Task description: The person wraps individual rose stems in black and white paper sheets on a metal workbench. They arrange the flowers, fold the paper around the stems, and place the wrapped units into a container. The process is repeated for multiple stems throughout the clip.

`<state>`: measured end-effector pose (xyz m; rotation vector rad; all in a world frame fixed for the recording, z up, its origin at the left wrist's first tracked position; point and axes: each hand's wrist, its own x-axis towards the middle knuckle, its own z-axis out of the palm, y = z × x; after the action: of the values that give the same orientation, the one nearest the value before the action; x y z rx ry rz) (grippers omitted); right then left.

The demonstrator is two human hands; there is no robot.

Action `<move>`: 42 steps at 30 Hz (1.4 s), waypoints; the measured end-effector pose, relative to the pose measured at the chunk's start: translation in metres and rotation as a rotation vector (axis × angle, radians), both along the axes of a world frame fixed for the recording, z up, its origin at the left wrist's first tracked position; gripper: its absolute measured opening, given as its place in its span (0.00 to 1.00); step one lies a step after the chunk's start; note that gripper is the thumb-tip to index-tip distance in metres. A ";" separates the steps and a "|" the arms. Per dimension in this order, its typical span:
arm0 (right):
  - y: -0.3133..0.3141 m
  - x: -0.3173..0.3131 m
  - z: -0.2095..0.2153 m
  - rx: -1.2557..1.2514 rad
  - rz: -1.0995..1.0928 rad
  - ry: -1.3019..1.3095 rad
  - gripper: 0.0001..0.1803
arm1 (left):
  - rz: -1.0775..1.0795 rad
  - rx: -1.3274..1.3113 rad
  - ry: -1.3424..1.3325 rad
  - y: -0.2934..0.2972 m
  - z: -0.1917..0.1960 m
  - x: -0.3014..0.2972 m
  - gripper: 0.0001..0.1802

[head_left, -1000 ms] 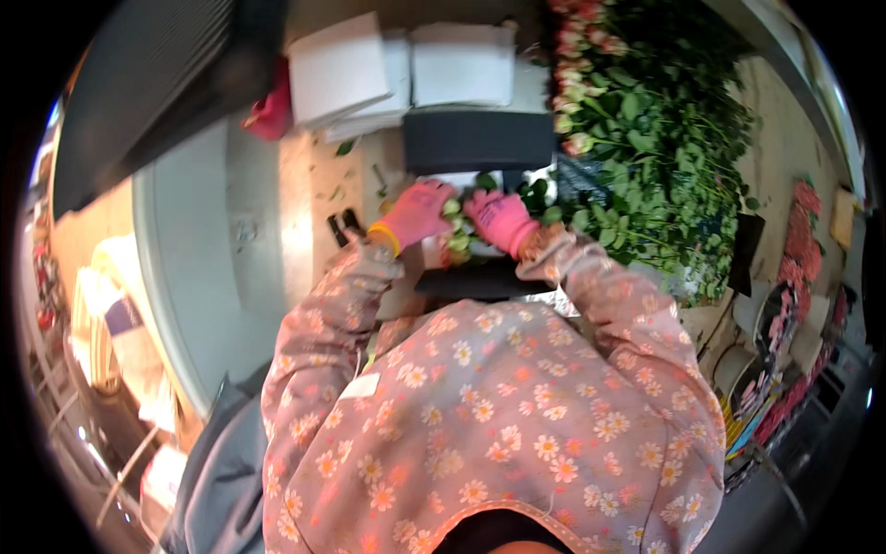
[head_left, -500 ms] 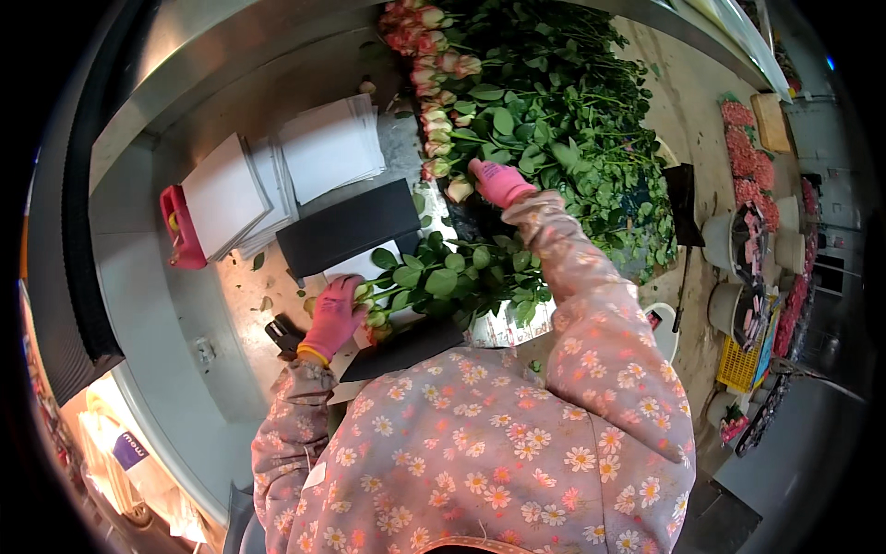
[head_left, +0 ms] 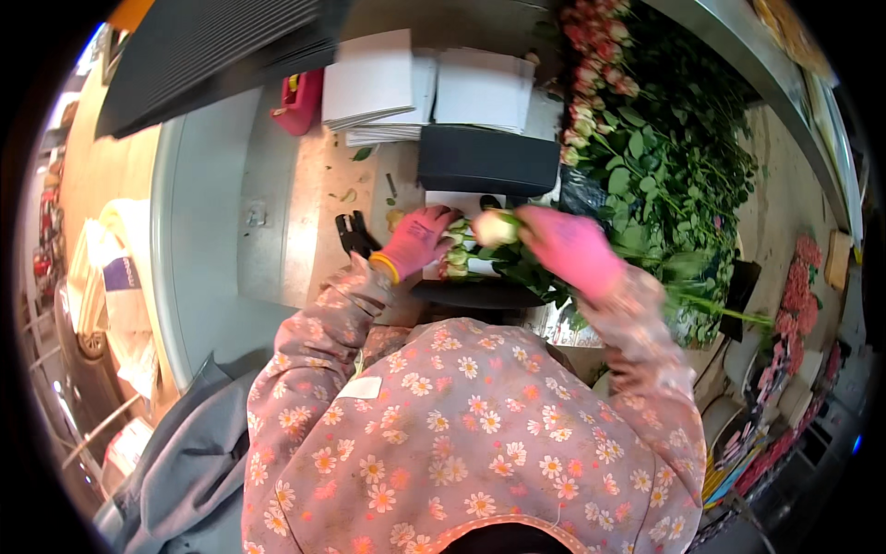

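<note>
My right hand (head_left: 574, 251), in a pink glove and smeared by motion, is closed on a rose (head_left: 496, 229) with a pale cream head. The rose's leafy stem trails out to the right beneath my forearm. My left hand (head_left: 417, 242), also pink-gloved with a yellow cuff, curls its fingers against a small bunch of roses (head_left: 456, 263) with greenish and pinkish heads. Those roses lie on white paper between a dark upright panel (head_left: 489, 159) and a curved black panel (head_left: 478, 295) nearest me. Part of the bunch is hidden by my right hand.
Stacks of white sheets (head_left: 371, 76) lie at the back beside a pink tape dispenser (head_left: 299, 102). A large pile of leafy roses (head_left: 678, 157) covers the right side. Left of my left hand sits a black tool (head_left: 355, 234). Leaf scraps dot the metal table (head_left: 318, 198).
My right hand has come from the rose pile toward my left hand, bringing a pale rose. The view has turned; my left hand stays by the bunch.
</note>
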<state>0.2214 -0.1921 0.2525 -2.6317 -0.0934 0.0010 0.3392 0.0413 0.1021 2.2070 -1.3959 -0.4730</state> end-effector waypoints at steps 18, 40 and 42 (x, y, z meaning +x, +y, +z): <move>0.037 0.045 -0.183 0.465 -0.355 0.248 0.13 | 0.150 -0.038 -0.124 0.008 -0.009 -0.026 0.25; -0.038 0.145 -0.088 0.023 -0.205 0.538 0.39 | -0.181 0.005 -0.011 -0.005 0.005 0.028 0.32; -0.077 0.177 -0.128 -0.016 -0.558 0.170 0.40 | -0.196 0.016 0.007 -0.007 0.002 0.030 0.33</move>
<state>0.3989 -0.2695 0.1245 -2.5715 0.6973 0.0344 0.3692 0.0346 0.1043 2.0884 -1.6184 -0.5608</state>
